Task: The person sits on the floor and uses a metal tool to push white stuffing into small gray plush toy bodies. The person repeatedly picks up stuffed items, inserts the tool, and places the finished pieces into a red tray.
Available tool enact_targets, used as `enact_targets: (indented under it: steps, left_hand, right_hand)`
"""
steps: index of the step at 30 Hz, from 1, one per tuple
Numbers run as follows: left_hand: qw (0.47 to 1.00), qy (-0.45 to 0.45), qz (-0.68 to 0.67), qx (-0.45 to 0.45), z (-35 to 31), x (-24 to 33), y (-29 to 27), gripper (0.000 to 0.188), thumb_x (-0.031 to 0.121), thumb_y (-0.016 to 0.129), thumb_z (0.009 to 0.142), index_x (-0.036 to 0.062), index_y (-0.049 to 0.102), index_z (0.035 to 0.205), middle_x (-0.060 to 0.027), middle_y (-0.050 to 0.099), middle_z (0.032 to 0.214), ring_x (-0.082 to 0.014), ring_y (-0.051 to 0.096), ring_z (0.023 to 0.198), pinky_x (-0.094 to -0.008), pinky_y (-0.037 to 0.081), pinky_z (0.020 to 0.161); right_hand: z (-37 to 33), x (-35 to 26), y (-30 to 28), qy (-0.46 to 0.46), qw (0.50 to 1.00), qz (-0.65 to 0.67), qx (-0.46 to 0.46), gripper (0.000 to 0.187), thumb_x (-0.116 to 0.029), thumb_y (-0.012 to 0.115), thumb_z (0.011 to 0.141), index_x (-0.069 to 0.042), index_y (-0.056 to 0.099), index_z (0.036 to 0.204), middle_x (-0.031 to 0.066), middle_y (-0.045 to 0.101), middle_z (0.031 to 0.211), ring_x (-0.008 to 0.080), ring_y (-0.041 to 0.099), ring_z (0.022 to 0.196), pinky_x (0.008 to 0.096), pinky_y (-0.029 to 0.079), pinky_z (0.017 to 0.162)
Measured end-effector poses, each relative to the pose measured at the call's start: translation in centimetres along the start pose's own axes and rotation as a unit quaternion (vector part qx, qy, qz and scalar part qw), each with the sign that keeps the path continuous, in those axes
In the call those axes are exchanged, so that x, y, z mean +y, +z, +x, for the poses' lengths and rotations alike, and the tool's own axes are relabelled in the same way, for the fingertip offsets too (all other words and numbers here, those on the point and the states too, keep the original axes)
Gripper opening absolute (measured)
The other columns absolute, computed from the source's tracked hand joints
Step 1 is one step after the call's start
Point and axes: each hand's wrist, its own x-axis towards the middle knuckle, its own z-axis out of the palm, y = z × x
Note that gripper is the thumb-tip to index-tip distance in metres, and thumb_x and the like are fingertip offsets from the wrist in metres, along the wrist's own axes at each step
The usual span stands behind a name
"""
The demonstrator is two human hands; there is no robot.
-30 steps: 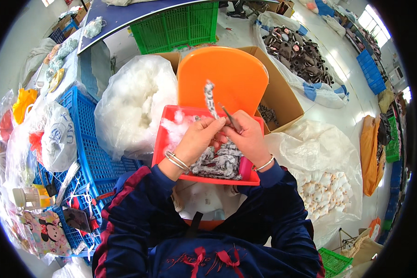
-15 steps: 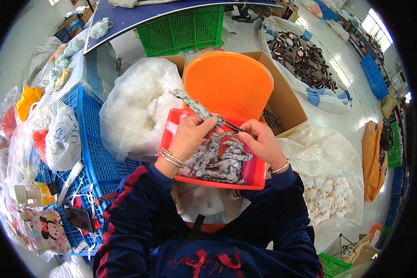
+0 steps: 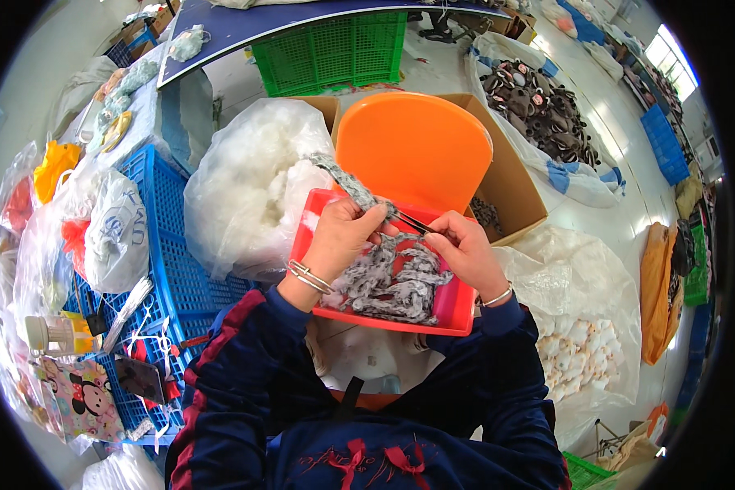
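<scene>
My left hand (image 3: 347, 237) is closed on a long grey fuzzy fabric piece (image 3: 341, 178), whose far end sticks out up and to the left. In my right hand (image 3: 468, 251) is a pair of slim dark metal tweezers (image 3: 412, 221). Their tips reach the fabric at my left fingers; whether they are inside it is hidden. Both hands are above a red plastic tray (image 3: 367, 324), which sits over my lap and holds a heap of similar grey fuzzy pieces (image 3: 392, 282).
Beyond the tray rise an orange rounded board (image 3: 416, 151) and a cardboard box (image 3: 506, 184). A clear bag of white stuffing (image 3: 257, 180) stands left, beside blue crates (image 3: 180, 269). At right lie a plastic sack of small white pieces (image 3: 580, 355) and a sack of dark plush pieces (image 3: 539, 110).
The whole view has shifted slightly, so the surroundings sit a little further right. My hands keep nearly the same hold on the fuzzy piece and tweezers.
</scene>
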Motion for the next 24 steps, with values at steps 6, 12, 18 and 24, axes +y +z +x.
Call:
enact_targets:
  steps: [6, 12, 18, 24]
  left_hand:
    - [1.0, 0.007, -0.012, -0.026, -0.3, 0.4, -0.1, 0.024, 0.022, 0.06, 0.093, 0.0001, 0.07, 0.09, -0.0062, 0.072, 0.078, -0.0057, 0.057, 0.062, -0.0204, 0.047, 0.058]
    - [1.0, 0.001, 0.007, -0.021, -0.4, 0.8, -0.4, 0.019, 0.017, 0.062, 0.093, -0.0005, 0.069, 0.094, -0.0055, 0.069, 0.08, -0.0078, 0.061, 0.068, -0.0202, 0.047, 0.061]
    - [0.998, 0.007, 0.053, -0.019, -0.2, 0.8, -0.9, 0.024, 0.02, 0.066, 0.092, 0.0022, 0.065, 0.077, -0.0004, 0.062, 0.068, -0.0061, 0.054, 0.059, -0.0211, 0.043, 0.054]
    - [0.998, 0.004, 0.051, -0.039, -0.5, 1.5, -0.8, 0.026, 0.021, 0.067, 0.091, 0.0022, 0.064, 0.074, -0.0009, 0.061, 0.066, -0.0065, 0.054, 0.056, -0.0217, 0.043, 0.051]
  right_hand:
    - [0.1, -0.4, 0.0, -0.015, 0.999, -0.03, -0.002, 0.012, -0.01, 0.064, 0.091, 0.0, 0.059, 0.09, 0.001, 0.056, 0.073, 0.0067, 0.049, 0.064, 0.0233, 0.04, 0.057]
    - [0.0, -0.8, -0.1, -0.037, 0.998, -0.047, 0.015, 0.011, -0.008, 0.063, 0.091, 0.001, 0.059, 0.088, 0.001, 0.057, 0.072, 0.0055, 0.05, 0.064, 0.0223, 0.041, 0.058]
    - [0.0, -1.2, -0.3, -0.038, 0.998, -0.059, 0.009, 0.009, -0.005, 0.064, 0.09, 0.002, 0.059, 0.087, 0.0008, 0.057, 0.072, 0.0048, 0.05, 0.064, 0.0217, 0.041, 0.057]
    - [-0.2, -1.1, -0.3, -0.039, 0.998, -0.046, -0.003, 0.012, -0.009, 0.064, 0.091, 0.0, 0.058, 0.087, 0.0004, 0.056, 0.07, 0.0057, 0.048, 0.062, 0.0232, 0.039, 0.056]
